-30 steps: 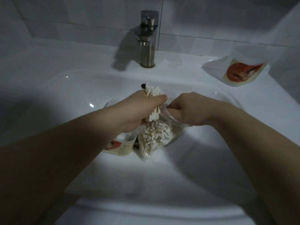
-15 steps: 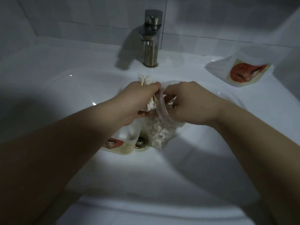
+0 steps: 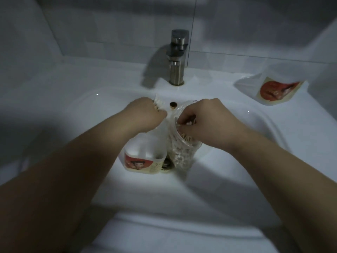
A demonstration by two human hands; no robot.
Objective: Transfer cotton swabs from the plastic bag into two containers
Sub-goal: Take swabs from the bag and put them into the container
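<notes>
My left hand [image 3: 145, 114] grips a bundle of cotton swabs [image 3: 158, 103] whose white tips stick out above the fist, over the open clear container [image 3: 145, 154] with a cartoon label that stands in the sink basin. My right hand [image 3: 206, 121] holds the rim of the clear plastic bag [image 3: 180, 152], which hangs beside the container and is still packed with swabs. A second clear container [image 3: 273, 90] with a red label lies on the counter at the back right.
The white sink [image 3: 91, 110] surrounds both hands. A metal faucet [image 3: 177, 57] rises at the back centre, the overflow hole [image 3: 172, 105] sits just behind the hands, and the drain [image 3: 166, 166] lies between container and bag. Tiled walls close off the back.
My left hand has pulled the swab bundle out of the bag and moved left, above the labelled container. My right hand lifted the bag's mouth slightly. The camera moved closer.
</notes>
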